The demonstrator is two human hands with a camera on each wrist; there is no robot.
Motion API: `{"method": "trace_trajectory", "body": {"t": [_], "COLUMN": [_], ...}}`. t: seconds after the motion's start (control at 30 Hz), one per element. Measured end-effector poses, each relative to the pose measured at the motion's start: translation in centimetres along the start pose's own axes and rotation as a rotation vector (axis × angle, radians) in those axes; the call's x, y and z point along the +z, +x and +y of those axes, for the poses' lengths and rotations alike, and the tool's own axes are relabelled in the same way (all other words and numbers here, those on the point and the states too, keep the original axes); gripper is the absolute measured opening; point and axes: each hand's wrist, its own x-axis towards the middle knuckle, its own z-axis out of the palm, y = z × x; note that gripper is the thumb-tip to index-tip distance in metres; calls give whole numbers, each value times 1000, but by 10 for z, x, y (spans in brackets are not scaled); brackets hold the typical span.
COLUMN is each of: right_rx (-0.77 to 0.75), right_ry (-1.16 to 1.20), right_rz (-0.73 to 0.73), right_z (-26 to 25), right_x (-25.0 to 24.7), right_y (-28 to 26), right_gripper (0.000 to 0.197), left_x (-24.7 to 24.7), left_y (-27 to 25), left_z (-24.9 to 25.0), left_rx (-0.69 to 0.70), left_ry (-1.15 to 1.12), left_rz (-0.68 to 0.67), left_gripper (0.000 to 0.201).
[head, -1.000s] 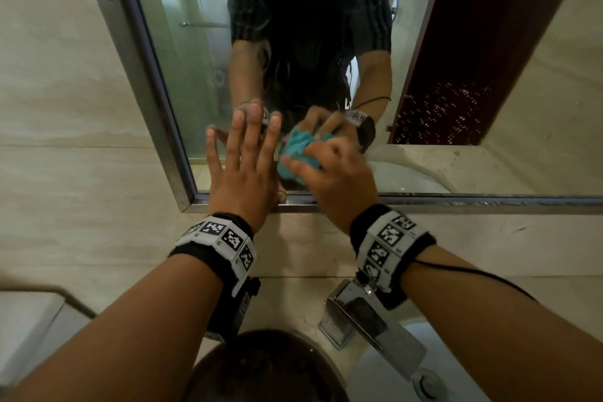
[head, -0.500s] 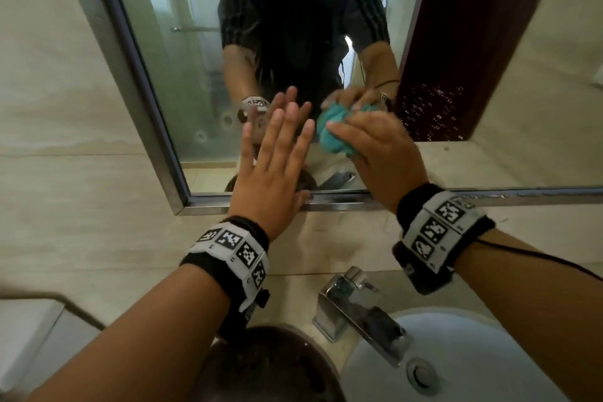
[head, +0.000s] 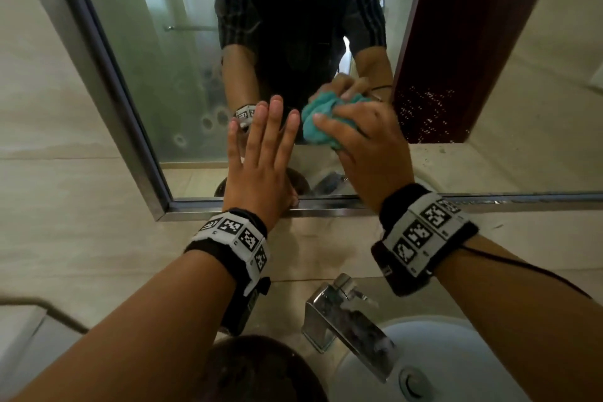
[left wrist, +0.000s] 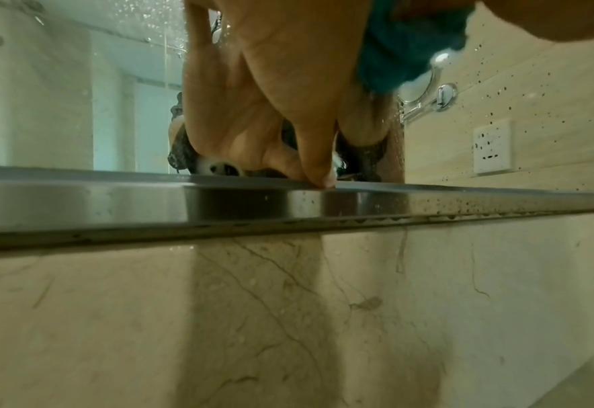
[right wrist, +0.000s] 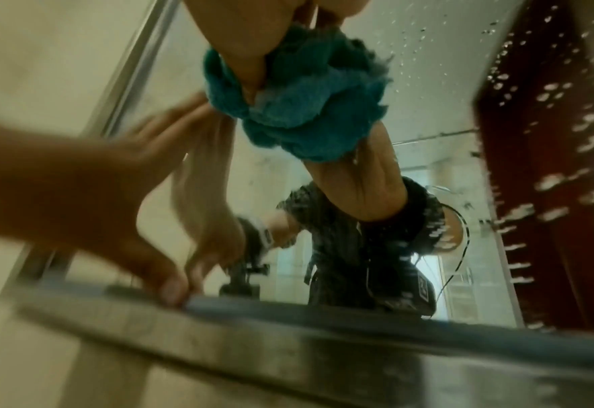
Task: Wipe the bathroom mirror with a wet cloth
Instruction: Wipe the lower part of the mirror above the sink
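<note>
The metal-framed bathroom mirror (head: 169,81) (left wrist: 79,96) (right wrist: 428,96) hangs on the tiled wall ahead, speckled with water drops on its right side. My right hand (head: 368,147) grips a bunched teal cloth (head: 318,122) (right wrist: 299,107) (left wrist: 411,47) and holds it against the lower glass. Just left of it, my left hand (head: 257,160) (left wrist: 264,91) (right wrist: 89,193) lies flat on the glass with straight fingers, its thumb down on the bottom frame edge (left wrist: 428,204).
A chrome faucet (head: 349,323) and a white basin (head: 434,365) sit below my right arm. A dark round object (head: 257,369) stands under my left forearm. The mirror reflects a dark red door (head: 456,42) and a wall socket (left wrist: 493,150).
My right hand has carried the cloth up and to the right across the glass. The left hand has shifted a little right and stays flat on the mirror.
</note>
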Motion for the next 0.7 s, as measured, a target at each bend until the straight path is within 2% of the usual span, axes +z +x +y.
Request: {"method": "trace_trajectory", "body": {"t": [0.03, 0.07, 0.13, 0.2, 0.23, 0.27, 0.33, 0.43, 0.5, 0.63, 0.7], "right_rx": [4, -39, -196, -196, -184, -178, -129, 56, 100, -177, -289], "right_ry": [-7, -32, -77, -29, -2, 12, 19, 29, 22, 20, 44], "right_rz": [19, -22, -237, -449, -471, -442, -290, -50, -34, -393, -503], "right_z": [-1, -4, -10, -13, -12, -11, -9, -2, -6, -1, 8], "right_x": [4, 8, 15, 12, 10, 8, -1, -8, -3, 10, -1], "right_y": [-3, -14, -52, -72, -69, -57, -20, 23, 15, -42, -43], "right_gripper": [35, 40, 54, 59, 57, 53, 40, 34, 38, 50, 55], "left_x": [0, 0, -1, -1, -1, -1, 1, 3, 3, 2, 0], "left_y": [0, 0, 0, 0, 1, 1, 0, 0, -1, 0, 0], "left_z": [0, 0, 0, 0, 1, 1, 2, 2, 1, 1, 2], "left_rx": [-1, 3, 16, 19, 14, 9, 4, 0, 7, 4, -14], "left_ry": [11, 12, -20, -42, -40, -31, -9, -17, -39, -27, -14], "left_rz": [-5, -10, 1, 14, 21, 32, 34, 47, 47, 11, -4], "left_gripper": [128, 128, 121, 115, 113, 110, 107, 112, 113, 107, 112]}}
